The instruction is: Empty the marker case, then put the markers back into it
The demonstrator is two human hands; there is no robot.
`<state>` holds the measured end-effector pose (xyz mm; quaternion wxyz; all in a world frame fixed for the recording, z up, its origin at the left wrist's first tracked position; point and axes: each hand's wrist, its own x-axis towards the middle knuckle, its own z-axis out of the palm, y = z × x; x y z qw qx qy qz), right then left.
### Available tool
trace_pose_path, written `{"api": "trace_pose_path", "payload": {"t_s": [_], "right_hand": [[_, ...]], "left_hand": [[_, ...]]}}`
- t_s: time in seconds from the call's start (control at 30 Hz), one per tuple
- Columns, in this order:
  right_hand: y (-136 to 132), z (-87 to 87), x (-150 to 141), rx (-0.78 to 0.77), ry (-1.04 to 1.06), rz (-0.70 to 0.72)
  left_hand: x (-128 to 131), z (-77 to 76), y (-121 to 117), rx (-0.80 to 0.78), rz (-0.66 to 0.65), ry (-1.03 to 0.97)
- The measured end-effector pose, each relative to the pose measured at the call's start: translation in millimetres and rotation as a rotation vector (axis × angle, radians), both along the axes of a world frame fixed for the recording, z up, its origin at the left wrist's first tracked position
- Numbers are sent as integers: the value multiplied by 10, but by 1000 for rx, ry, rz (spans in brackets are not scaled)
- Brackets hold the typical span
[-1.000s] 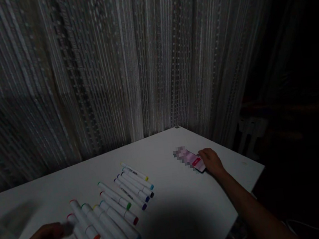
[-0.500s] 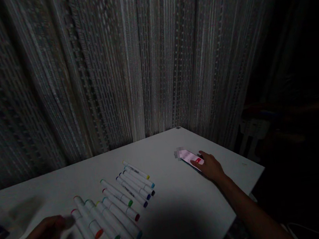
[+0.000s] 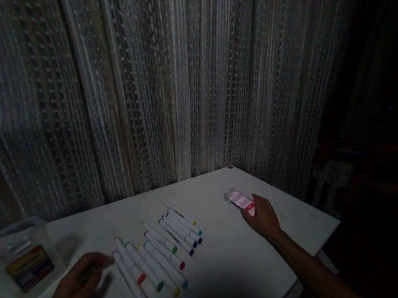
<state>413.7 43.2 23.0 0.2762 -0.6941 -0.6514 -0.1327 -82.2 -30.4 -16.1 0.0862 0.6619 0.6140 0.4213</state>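
Observation:
Dim light falls on a white table where several white markers with coloured ends lie side by side. My left hand (image 3: 79, 284) hovers at the left end of the row, its bent fingers apart from the thumb and nothing between them. Its fingertips come close to the pink-ended marker (image 3: 129, 279); whether they touch it I cannot tell. Beside that lies an orange-ended marker (image 3: 129, 260), and a yellow-ended marker (image 3: 181, 214) is at the far right of the row. Over on the right, my right hand (image 3: 264, 216) grips the near end of a phone (image 3: 241, 200) with a lit pinkish screen.
A clear plastic box (image 3: 44, 235) with a colourful label stands at the table's left. Behind the white table (image 3: 228, 253) hangs a patterned grey curtain (image 3: 175, 83). The table's right edge drops off into darkness, with a pale object (image 3: 330, 175) beyond it.
The view has shifted left, showing more of the clear box. My left hand still hovers by the pink-ended marker, and my right hand keeps its grip on the phone.

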Motion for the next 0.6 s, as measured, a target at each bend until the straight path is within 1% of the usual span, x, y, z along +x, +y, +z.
{"api": "trace_pose_path", "payload": {"t_s": [0.07, 0.17, 0.27, 0.33, 0.4, 0.43, 0.5, 0.6], "right_hand": [[-39, 61, -157, 76, 33, 89], [-86, 178, -608, 101, 96, 275], [-83, 288, -1221, 25, 95, 468], [-45, 329, -1608, -52, 78, 549], [17, 330, -1901, -119, 73, 583], [52, 314, -1998, -134, 71, 580], [119, 264, -2089, -143, 73, 561], [190, 193, -2039, -163, 116, 556]], "left_hand": [[66, 103, -44, -17, -30, -26], [169, 164, -33, 22, -37, 2], [284, 154, 52, 42, -42, 44], [370, 138, 125, 28, -38, 62], [457, 124, 191, -3, -2, 91], [497, 120, 215, -10, 24, 112], [562, 116, 243, -14, 45, 156], [607, 125, 238, -40, -9, 191]]}}
